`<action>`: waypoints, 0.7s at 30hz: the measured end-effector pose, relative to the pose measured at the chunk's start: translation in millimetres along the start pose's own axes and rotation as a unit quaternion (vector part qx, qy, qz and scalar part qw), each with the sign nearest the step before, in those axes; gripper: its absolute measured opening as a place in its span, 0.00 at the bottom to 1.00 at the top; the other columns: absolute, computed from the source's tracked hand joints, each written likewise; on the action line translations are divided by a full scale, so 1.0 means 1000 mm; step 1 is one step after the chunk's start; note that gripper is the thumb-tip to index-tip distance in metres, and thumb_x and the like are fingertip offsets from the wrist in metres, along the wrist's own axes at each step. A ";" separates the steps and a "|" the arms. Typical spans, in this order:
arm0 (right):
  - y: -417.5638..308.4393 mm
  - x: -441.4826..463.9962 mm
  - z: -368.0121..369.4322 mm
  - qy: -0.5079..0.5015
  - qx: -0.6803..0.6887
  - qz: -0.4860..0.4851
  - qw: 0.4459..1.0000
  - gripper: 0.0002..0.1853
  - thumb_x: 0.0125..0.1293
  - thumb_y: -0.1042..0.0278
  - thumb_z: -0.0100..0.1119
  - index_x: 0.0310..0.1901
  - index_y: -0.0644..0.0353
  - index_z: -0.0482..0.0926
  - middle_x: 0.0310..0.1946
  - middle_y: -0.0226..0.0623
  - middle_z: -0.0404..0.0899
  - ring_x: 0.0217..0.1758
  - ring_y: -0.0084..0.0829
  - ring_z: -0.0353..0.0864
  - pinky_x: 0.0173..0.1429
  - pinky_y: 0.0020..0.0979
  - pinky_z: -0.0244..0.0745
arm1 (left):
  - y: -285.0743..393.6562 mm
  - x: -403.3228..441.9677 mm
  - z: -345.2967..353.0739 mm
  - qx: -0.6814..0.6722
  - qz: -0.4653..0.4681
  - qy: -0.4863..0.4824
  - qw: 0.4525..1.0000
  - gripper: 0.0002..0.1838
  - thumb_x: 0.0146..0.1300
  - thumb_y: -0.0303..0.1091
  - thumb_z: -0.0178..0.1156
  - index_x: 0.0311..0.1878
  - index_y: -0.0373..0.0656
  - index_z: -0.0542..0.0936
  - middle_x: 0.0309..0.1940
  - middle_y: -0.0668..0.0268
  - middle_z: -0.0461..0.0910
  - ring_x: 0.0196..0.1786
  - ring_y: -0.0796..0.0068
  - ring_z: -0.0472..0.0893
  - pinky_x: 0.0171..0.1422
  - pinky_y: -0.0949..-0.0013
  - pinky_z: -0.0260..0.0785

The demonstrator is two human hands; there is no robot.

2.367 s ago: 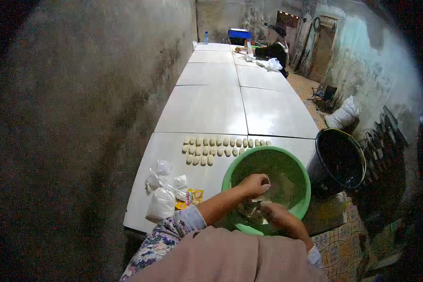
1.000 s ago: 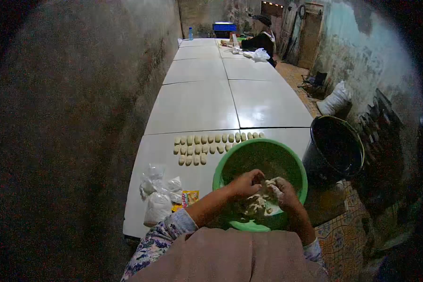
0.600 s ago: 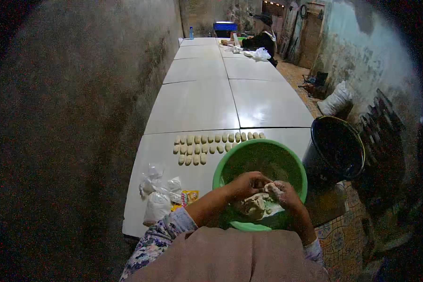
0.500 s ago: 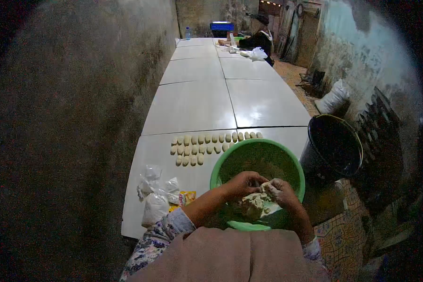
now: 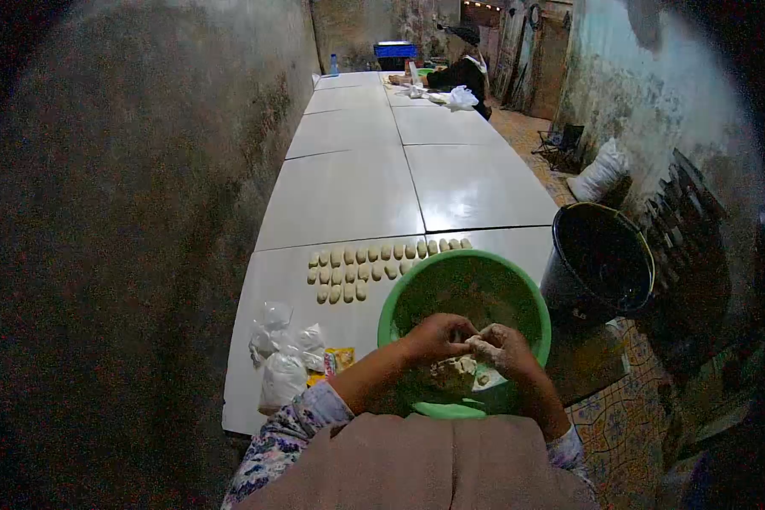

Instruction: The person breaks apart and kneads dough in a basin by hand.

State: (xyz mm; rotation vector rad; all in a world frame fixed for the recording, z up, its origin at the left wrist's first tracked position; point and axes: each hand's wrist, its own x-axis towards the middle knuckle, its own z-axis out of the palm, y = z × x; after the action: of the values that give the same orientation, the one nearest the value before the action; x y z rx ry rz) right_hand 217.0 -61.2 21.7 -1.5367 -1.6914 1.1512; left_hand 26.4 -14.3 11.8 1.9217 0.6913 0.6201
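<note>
Over a large green basin [image 5: 535, 297], my left hand [image 5: 440, 337] and my right hand [image 5: 505, 350] meet at the fingertips. Both are closed in a pinch on a small piece of dough, mostly hidden by the fingers. Pale flour coats the right fingers. Below them in the basin lies a lump of soft, pale dough [image 5: 456, 371], with a white patch [image 5: 488, 377] at its right. Several small oblong dough pieces [image 5: 348, 274] sit in rows on the white table [image 5: 340, 200], just beyond and left of the basin.
Bags of white powder [image 5: 282, 378] and a yellow packet [image 5: 340, 359] lie left of my forearm. A black bucket [image 5: 561, 280] stands close on the right. At the far end are a person [image 5: 463, 76], a blue crate [image 5: 395, 51] and a bottle [image 5: 333, 65]. A wall runs along the left.
The dough that was pulled up between my hands now lies lower in the basin, apart from the fingers. My hands have come together at the fingertips. The view has shifted slightly.
</note>
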 end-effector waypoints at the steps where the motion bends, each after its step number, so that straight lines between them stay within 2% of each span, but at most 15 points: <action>1: -0.001 0.000 0.000 -0.004 0.003 -0.012 1.000 0.10 0.57 0.65 0.57 0.31 0.65 0.77 0.26 0.39 0.78 0.29 0.26 0.75 0.35 0.31 0.70 | -0.002 0.000 0.001 0.001 0.000 0.001 1.000 0.15 0.49 0.32 0.64 0.42 0.40 0.76 0.38 0.59 0.79 0.41 0.69 0.77 0.47 0.66 0.69; 3: -0.004 -0.002 -0.002 -0.016 -0.020 -0.036 0.999 0.09 0.57 0.67 0.56 0.32 0.65 0.76 0.27 0.40 0.78 0.30 0.29 0.76 0.36 0.31 0.70 | -0.004 0.001 0.007 0.027 -0.032 0.009 0.999 0.15 0.50 0.35 0.64 0.39 0.40 0.75 0.36 0.59 0.79 0.40 0.69 0.78 0.44 0.66 0.69; 7: 0.010 -0.001 0.000 0.027 -0.064 -0.079 0.994 0.07 0.53 0.72 0.55 0.33 0.66 0.76 0.29 0.44 0.77 0.32 0.35 0.78 0.38 0.32 0.71 | 0.005 -0.004 0.005 -0.001 -0.021 0.002 1.000 0.14 0.52 0.37 0.63 0.38 0.39 0.74 0.34 0.59 0.78 0.39 0.69 0.78 0.42 0.65 0.69; 9: 0.012 -0.001 -0.001 0.011 -0.092 -0.118 0.989 0.05 0.57 0.74 0.55 0.34 0.66 0.74 0.29 0.37 0.76 0.32 0.23 0.74 0.38 0.28 0.70 | 0.007 -0.005 0.006 0.015 -0.038 -0.005 0.999 0.14 0.53 0.38 0.62 0.38 0.39 0.74 0.34 0.58 0.78 0.39 0.67 0.78 0.42 0.65 0.69; 10: 0.010 -0.002 0.000 0.011 -0.092 -0.119 0.989 0.05 0.57 0.74 0.55 0.34 0.66 0.74 0.29 0.37 0.76 0.32 0.23 0.74 0.38 0.28 0.70 | 0.000 -0.005 0.008 0.015 -0.038 -0.004 0.999 0.14 0.53 0.38 0.62 0.38 0.39 0.74 0.34 0.58 0.78 0.39 0.67 0.78 0.42 0.65 0.69; 13: -0.001 -0.007 0.001 -0.001 -0.120 -0.081 0.989 0.05 0.57 0.74 0.54 0.35 0.64 0.74 0.29 0.37 0.76 0.32 0.24 0.74 0.37 0.28 0.70 | -0.011 -0.004 0.010 0.038 0.014 -0.016 0.999 0.13 0.54 0.37 0.61 0.38 0.39 0.74 0.34 0.57 0.78 0.38 0.65 0.78 0.42 0.64 0.69; 15: -0.005 -0.008 0.003 -0.027 -0.093 -0.036 0.995 0.08 0.54 0.74 0.54 0.35 0.65 0.76 0.30 0.44 0.78 0.33 0.34 0.78 0.40 0.33 0.73 | -0.008 -0.006 0.009 0.065 -0.005 -0.015 0.998 0.14 0.56 0.38 0.58 0.39 0.37 0.73 0.35 0.55 0.77 0.38 0.62 0.77 0.41 0.62 0.68; 19: 0.003 -0.006 0.013 -0.038 -0.068 0.021 0.997 0.07 0.55 0.73 0.54 0.36 0.63 0.76 0.30 0.43 0.78 0.33 0.32 0.78 0.40 0.32 0.73 | -0.025 -0.003 0.009 0.059 -0.015 0.003 0.998 0.13 0.57 0.38 0.56 0.38 0.37 0.74 0.35 0.55 0.77 0.37 0.63 0.77 0.41 0.62 0.68; 20: 0.004 -0.003 0.014 -0.066 0.100 0.124 0.985 0.08 0.55 0.72 0.55 0.37 0.62 0.76 0.31 0.42 0.78 0.34 0.31 0.78 0.39 0.32 0.73 | -0.026 -0.003 0.009 0.042 -0.021 -0.017 0.999 0.14 0.58 0.39 0.56 0.39 0.37 0.74 0.35 0.56 0.77 0.37 0.64 0.76 0.41 0.63 0.67; 21: 0.006 -0.001 0.014 -0.091 0.264 0.222 0.934 0.08 0.56 0.70 0.56 0.37 0.60 0.76 0.31 0.40 0.78 0.34 0.31 0.78 0.39 0.32 0.73 | -0.026 -0.003 0.009 0.025 -0.028 -0.037 0.999 0.14 0.58 0.40 0.56 0.39 0.36 0.74 0.34 0.56 0.77 0.36 0.65 0.76 0.40 0.64 0.67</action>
State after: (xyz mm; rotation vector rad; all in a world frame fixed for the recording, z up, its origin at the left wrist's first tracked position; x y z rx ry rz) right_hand 208.4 -65.2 10.2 -1.5193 -1.0150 1.8520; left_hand 24.9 -11.8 -15.5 1.9551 0.7166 0.4993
